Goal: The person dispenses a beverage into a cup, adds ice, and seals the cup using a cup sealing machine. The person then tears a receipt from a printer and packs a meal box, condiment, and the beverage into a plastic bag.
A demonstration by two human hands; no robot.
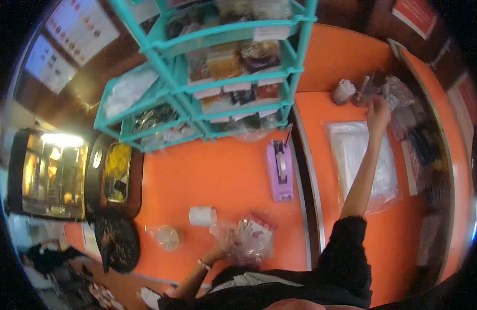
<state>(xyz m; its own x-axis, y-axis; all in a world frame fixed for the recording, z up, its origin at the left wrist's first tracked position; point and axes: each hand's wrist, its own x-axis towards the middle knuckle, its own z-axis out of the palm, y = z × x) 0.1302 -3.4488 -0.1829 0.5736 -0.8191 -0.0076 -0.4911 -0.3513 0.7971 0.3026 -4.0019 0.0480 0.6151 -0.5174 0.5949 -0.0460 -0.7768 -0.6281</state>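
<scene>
My left hand is closed on a clear plastic bag close to my body. Inside the bag are items with red and white printing, too blurred to name. My right arm stretches out to the far right counter, where my right hand is among small containers and packets. Its fingers look bent together, and what they grip is too blurred to make out. Just left of that hand stands a whitish cup-like container. Below it lies a stack of clear plastic bags, partly under my forearm.
A purple tape dispenser stands by the dark gap between the counters. A white roll and a clear tub lie on the orange counter. Turquoise shelves rise behind. A black-rimmed yellow food tray sits left.
</scene>
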